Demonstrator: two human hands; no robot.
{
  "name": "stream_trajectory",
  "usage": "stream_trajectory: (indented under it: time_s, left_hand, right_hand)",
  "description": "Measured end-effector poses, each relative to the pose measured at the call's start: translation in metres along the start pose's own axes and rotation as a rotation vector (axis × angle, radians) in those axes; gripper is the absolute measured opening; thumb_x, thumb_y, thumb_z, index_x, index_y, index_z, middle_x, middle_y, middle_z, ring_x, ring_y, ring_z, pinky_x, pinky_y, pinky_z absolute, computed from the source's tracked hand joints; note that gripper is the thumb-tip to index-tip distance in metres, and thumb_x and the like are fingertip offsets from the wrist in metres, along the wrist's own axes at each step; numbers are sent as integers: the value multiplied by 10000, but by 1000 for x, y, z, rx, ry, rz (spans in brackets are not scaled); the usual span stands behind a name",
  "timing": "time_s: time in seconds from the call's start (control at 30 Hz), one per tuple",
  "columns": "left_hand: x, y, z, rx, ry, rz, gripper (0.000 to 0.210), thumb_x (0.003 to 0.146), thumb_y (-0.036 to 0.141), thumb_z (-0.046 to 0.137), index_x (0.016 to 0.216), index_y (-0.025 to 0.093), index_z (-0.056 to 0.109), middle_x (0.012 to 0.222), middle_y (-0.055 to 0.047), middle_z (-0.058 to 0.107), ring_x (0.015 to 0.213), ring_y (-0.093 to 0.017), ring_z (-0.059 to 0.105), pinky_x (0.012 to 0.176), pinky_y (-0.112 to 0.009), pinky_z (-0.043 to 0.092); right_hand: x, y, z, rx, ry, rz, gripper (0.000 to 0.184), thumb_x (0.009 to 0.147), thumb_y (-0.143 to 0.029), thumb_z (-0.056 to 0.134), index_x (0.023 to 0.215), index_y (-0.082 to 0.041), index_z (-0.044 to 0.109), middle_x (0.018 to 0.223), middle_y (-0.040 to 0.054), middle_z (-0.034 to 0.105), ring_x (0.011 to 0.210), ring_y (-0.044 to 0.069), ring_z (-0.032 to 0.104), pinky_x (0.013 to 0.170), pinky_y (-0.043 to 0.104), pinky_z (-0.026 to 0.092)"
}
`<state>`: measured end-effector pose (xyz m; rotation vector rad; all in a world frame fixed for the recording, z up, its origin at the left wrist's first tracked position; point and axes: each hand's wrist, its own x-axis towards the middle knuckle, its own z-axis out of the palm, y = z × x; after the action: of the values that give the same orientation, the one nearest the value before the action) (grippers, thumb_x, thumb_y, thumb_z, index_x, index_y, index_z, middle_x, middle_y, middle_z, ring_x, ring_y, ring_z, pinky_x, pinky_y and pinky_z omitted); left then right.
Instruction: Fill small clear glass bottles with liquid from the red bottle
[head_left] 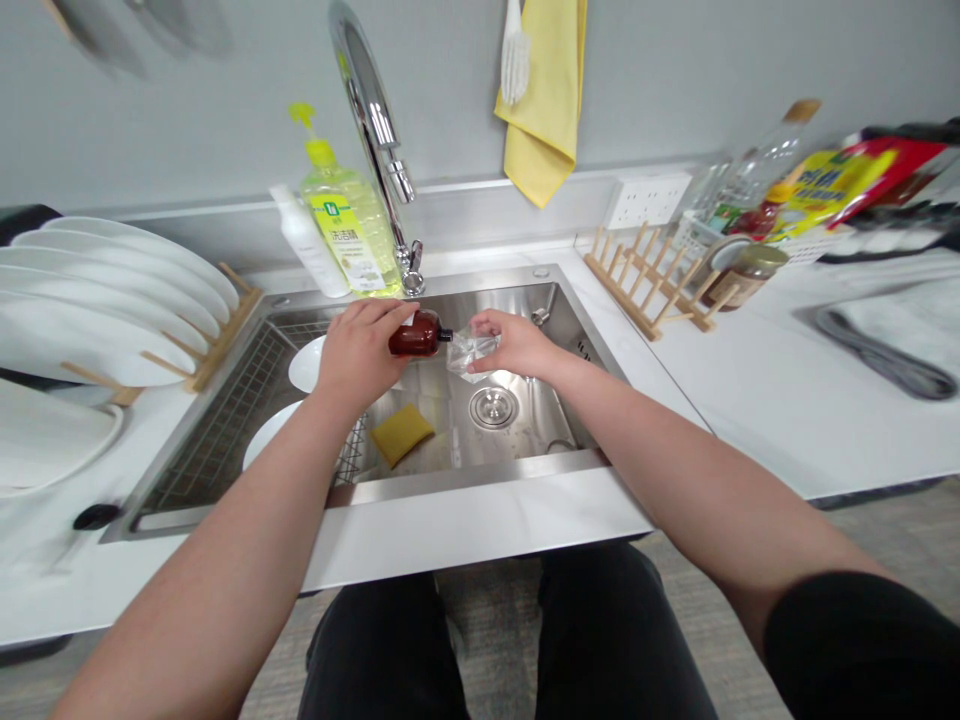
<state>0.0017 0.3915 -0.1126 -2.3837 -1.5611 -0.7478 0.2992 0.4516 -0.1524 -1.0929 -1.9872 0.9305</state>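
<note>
Over the sink (450,488), my left hand (364,350) is closed around a brown bottle (421,334) tipped on its side. Its black neck points right, at the opening of a small clear cup (471,352), glass or plastic. That cup is gripped by the fingers of my right hand (514,345) and looks tilted toward the bottle. Whether any liquid flows between them I cannot tell. Below lies a yellow sponge (403,435) on the sink floor, left of the drain (493,407). White dishes (306,366) sit on the wire rack, partly behind my left forearm.
A chrome faucet (375,110) rises behind the sink beside a yellow-green soap bottle (349,225) and a white bottle (311,240). Plates (97,290) stand in a wooden rack at left. Another wooden rack (652,280) and a jar (750,275) are at right. A yellow cloth (544,110) hangs above.
</note>
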Motion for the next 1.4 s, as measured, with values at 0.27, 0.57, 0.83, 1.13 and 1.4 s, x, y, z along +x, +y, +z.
stream_trajectory:
  time_s: [0.27, 0.57, 0.83, 1.13, 1.4]
  left_hand:
    - [-1, -2, 14, -204, 68, -113, 799, 822, 345, 921, 1580, 265, 685, 1556, -115, 740, 1421, -398, 689, 1273, -586, 517]
    - [-1, -4, 34, -812, 86, -269, 921, 822, 372, 937, 1650, 215, 565, 1501, -160, 773, 1308, -364, 773, 1114, -595, 652]
    - [3, -1, 34, -1198, 126, -307, 953, 629, 286, 1079, 1488, 181, 682, 1417, -145, 810, 1354, -382, 769, 1255, -630, 570]
    - [5, -2, 33, -1350, 126, -296, 903, 614, 259, 1089, 1430, 213, 707, 1423, -157, 813, 1324, -383, 795, 1284, -693, 537]
    - [0, 3, 27, -1346, 103, -296, 947, 613, 297, 1097, 1461, 166, 695, 1445, -193, 801, 1350, -406, 783, 1283, -669, 546]
  right_hand:
    - [-2, -7, -2, 294, -26, 37, 663, 645, -239, 1053, 1220, -266, 724, 1269, 66, 821, 1244, 312, 773, 1147, 520, 643]
    - [-12, -24, -8, 544, -45, 14, 718, 659, -375, 1027, 1260, -288, 646, 1366, 83, 781, 1320, 344, 728, 1045, 536, 680]
    - [-20, -30, -17, 626, 47, -69, 700, 649, -412, 1081, 1208, -330, 668, 1255, 11, 777, 1191, 297, 721, 1056, 476, 625]
    - [-62, -69, -58, 433, 161, -130, 828, 577, -424, 1146, 1255, -337, 680, 1249, 27, 757, 1145, 302, 720, 1053, 474, 614]
    - [-186, -79, -117, 286, 396, -35, 888, 606, -520, 1139, 1388, -344, 757, 1377, 61, 803, 1335, 386, 731, 1191, 539, 575]
